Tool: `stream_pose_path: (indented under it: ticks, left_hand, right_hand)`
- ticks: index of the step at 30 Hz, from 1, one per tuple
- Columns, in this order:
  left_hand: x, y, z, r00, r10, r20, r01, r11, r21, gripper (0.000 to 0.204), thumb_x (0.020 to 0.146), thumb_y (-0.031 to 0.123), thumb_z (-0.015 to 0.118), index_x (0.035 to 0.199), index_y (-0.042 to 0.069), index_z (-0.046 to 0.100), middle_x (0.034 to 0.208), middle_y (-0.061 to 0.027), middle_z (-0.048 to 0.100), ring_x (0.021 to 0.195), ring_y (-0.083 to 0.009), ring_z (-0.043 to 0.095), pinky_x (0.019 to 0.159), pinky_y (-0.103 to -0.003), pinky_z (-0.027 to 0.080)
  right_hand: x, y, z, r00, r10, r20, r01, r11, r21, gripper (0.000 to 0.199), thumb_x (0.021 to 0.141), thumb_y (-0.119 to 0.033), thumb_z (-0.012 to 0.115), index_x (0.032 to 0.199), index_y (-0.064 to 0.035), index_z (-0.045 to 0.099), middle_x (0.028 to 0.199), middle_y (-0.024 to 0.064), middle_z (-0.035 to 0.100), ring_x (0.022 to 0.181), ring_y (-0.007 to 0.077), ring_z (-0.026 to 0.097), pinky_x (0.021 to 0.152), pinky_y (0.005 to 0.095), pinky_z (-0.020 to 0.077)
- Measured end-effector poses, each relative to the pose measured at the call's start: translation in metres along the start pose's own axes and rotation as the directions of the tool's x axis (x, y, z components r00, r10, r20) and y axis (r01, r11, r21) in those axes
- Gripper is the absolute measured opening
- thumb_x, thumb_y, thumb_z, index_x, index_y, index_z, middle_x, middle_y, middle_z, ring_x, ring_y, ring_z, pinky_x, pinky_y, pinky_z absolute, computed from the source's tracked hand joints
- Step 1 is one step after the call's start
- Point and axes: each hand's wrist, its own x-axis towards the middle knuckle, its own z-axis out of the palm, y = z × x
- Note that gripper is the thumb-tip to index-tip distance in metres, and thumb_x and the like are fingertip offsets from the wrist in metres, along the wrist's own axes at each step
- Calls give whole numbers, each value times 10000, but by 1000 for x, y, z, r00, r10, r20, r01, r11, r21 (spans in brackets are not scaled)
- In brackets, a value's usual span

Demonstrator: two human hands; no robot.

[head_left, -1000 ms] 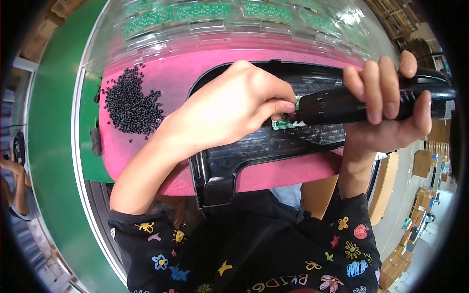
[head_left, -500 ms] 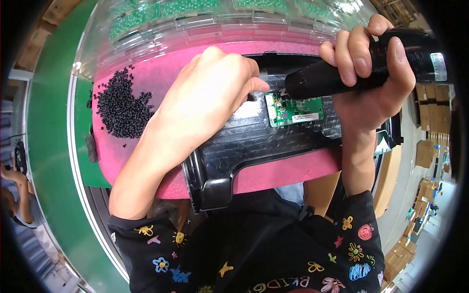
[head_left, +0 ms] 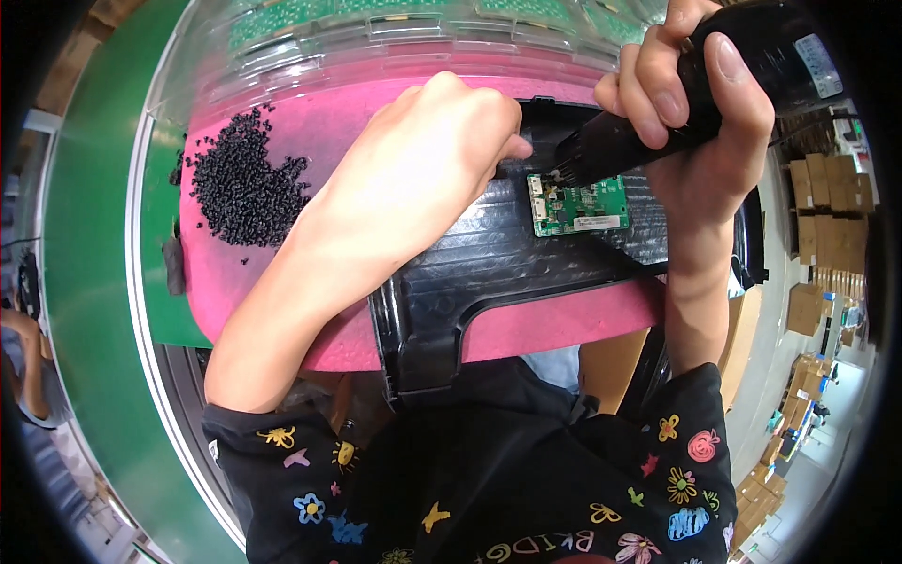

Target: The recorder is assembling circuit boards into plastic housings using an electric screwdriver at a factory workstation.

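A pink mat (head_left: pixel 564 324) covers the work surface. On it lies a black ribbed plastic housing (head_left: pixel 489 273), its near end overhanging the mat's front edge. To the left, a heap of small black screws (head_left: pixel 240 188) rests directly on the pink.

At frame centre, the left hand (head_left: pixel 427 155) rests on a black plastic housing (head_left: pixel 489 273) bearing a green circuit board (head_left: pixel 578 205). Upper right, the right hand (head_left: pixel 700 113) clasps a black power screwdriver (head_left: pixel 742 70). Black pellets (head_left: pixel 240 183) lie left on the pink mat (head_left: pixel 564 324).
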Motion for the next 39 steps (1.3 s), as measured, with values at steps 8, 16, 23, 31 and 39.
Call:
stream_pose_path:
  ticks: [8,16,23,31,39]
  left_hand:
    - [1,15,-5,1000,-11,-5,11,985,172,205,911,176,608,837,-13,628,657,-213,586,648,-410,584,600,-461,443]
    - [6,8,-4,984,152,91,-144,986,-83,150,800,60,697,856,-43,603,715,-188,625,689,-360,627,630,-377,485]
    - [12,19,-1,959,264,100,-225,929,-294,115,787,-3,693,887,-31,644,736,-125,668,647,-218,669,569,-311,496]
    - [10,28,6,936,331,122,-284,912,-297,190,739,81,768,797,-18,617,675,-105,591,574,-254,583,521,-328,446]
    - [10,31,6,909,409,84,-394,906,-154,200,698,112,772,761,-16,631,701,-106,604,626,-283,583,557,-346,465]
  right_hand:
    - [5,3,-3,998,40,58,-39,999,-13,290,970,-313,437,1064,-55,530,647,-29,448,545,75,400,670,292,472]
    - [-1,-25,-6,996,-72,59,48,938,343,285,907,-308,522,1042,-56,518,655,-52,450,549,60,398,666,255,329]
    - [-19,-35,-1,978,-158,-137,202,878,433,305,854,-311,586,1028,-78,492,666,-54,497,551,60,456,674,241,339]
    - [-24,-49,-24,985,-69,160,14,946,325,358,910,-369,568,1119,-94,473,702,-60,522,578,44,492,691,242,372]
    - [-30,-36,-21,979,-102,175,59,970,236,358,941,-405,482,1160,-122,496,688,-53,511,572,58,486,696,266,383]
